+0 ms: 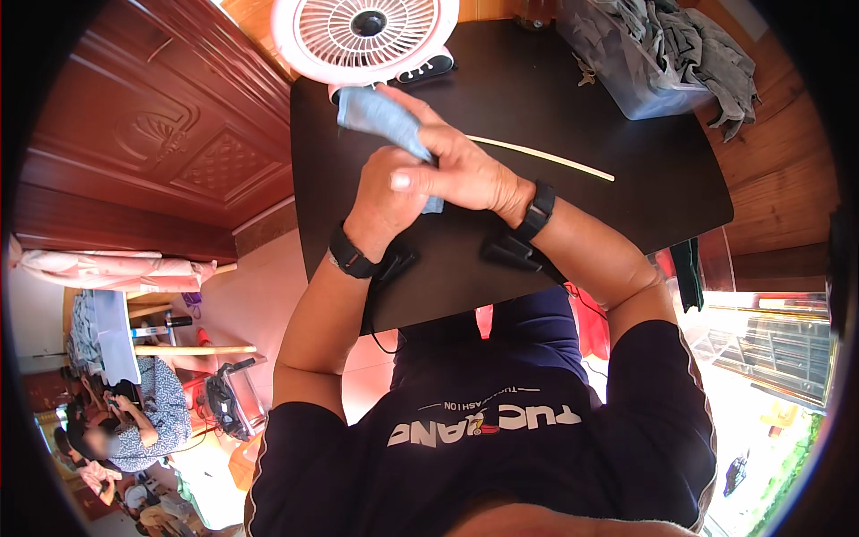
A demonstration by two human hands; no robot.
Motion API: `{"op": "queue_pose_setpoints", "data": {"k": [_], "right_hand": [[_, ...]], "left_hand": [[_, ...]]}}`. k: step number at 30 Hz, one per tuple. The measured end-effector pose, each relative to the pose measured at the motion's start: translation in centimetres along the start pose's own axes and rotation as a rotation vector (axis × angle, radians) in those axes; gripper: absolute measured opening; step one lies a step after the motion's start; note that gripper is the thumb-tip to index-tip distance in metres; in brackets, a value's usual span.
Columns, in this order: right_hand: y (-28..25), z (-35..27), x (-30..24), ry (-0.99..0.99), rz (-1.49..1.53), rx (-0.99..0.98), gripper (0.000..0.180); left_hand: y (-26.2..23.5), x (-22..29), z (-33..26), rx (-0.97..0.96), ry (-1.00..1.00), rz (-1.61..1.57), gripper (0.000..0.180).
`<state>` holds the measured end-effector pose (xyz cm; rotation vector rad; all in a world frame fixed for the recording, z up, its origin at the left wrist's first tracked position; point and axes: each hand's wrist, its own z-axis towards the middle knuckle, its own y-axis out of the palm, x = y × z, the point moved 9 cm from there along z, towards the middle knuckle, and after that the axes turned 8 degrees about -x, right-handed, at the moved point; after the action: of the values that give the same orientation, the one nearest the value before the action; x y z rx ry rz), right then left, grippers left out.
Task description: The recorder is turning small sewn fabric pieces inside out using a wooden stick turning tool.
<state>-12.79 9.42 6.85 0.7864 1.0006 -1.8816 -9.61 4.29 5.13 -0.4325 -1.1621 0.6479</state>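
Both hands are together over the dark counter point(510, 85), and the blue cloth point(378, 115) is right there in their grasp! The left hand point(383, 192) is curled closed around it; the right hand point(465, 170), a little blurred, clamps on too, thumb lying across its partner. One end of the cloth pokes up toward the pink fan point(368, 24), a scrap showing below. Just beyond the right wrist lies a pale, thin strip point(555, 159), and at the far right corner, a clear bin point(651, 103) heaped with grey cloths point(716, 63).
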Motion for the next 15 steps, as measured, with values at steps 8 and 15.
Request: {"op": "queue_pose_setpoints", "data": {"k": [8, 15], "right_hand": [[-1.7, 0.0, 0.3, 0.004, -0.316, 0.09, 0.057], [-0.2, 0.0, 0.8, 0.06, -0.285, 0.015, 0.073]], "left_hand": [[0.2, -0.3, -0.4, 0.056, -0.03, -0.187, 0.024], [-1.5, -3.1, -0.8, 0.181, -0.219, -0.785, 0.03]]}}
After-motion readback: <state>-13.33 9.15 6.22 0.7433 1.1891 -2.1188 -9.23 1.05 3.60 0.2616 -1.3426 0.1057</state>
